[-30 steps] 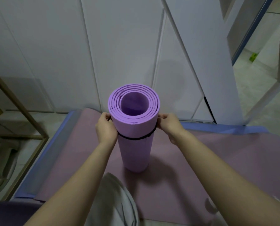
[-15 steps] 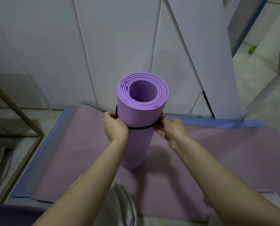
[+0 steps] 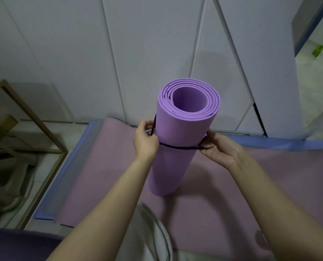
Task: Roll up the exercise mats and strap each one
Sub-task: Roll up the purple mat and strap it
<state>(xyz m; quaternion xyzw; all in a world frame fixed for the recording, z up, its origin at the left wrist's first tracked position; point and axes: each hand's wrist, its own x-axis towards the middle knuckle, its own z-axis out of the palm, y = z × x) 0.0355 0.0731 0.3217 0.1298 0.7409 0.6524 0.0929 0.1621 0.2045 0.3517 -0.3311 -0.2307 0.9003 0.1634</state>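
A rolled purple exercise mat (image 3: 177, 132) stands upright on a pink mat (image 3: 222, 185) that lies flat on the floor. A thin black strap (image 3: 181, 147) runs round the roll about a third of the way down. My left hand (image 3: 145, 140) pinches the strap at the roll's left side, where a loose length rises beside the roll. My right hand (image 3: 219, 147) pinches the strap at the right side, palm turned up. The back of the strap is hidden behind the roll.
A blue mat (image 3: 288, 143) lies under the pink one, its edge showing at the left and far side. White cabinet panels (image 3: 147, 53) stand close behind. A wooden frame (image 3: 34, 117) stands at the left. Another purple mat (image 3: 15, 243) shows at the bottom left corner.
The strap has slid lower down the roll, and both hands have moved down with it. A loose length now rises from my left hand.
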